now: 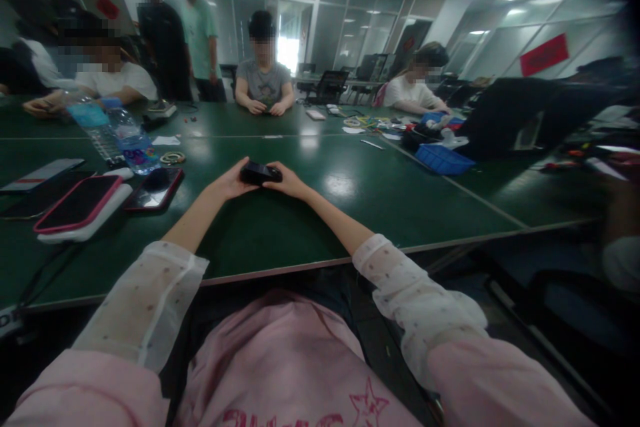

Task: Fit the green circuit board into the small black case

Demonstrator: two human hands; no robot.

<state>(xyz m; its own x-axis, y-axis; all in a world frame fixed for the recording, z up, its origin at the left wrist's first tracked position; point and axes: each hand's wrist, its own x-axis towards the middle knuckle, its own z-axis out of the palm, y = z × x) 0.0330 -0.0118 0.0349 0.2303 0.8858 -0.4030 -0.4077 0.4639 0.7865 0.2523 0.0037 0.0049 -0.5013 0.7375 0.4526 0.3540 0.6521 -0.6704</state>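
Observation:
A small black device [257, 173] with a dark, shiny face is held just over the green table [310, 227], in front of me. My left hand [233, 181] grips its left end, and my right hand [286, 181] has its fingers round the right end. Both forearms lean over the table's near edge. What the device is cannot be made out. To the left of my left hand lies a dark phone with a red edge [156, 188].
Two plastic bottles [131, 140], a pink-rimmed phone [77, 203] on a white object and a flat tablet-like item [43, 175] occupy the left. A blue basket [444, 159], loose cables [367, 123] and a pen [372, 145] lie right. Several people are around the table's far side.

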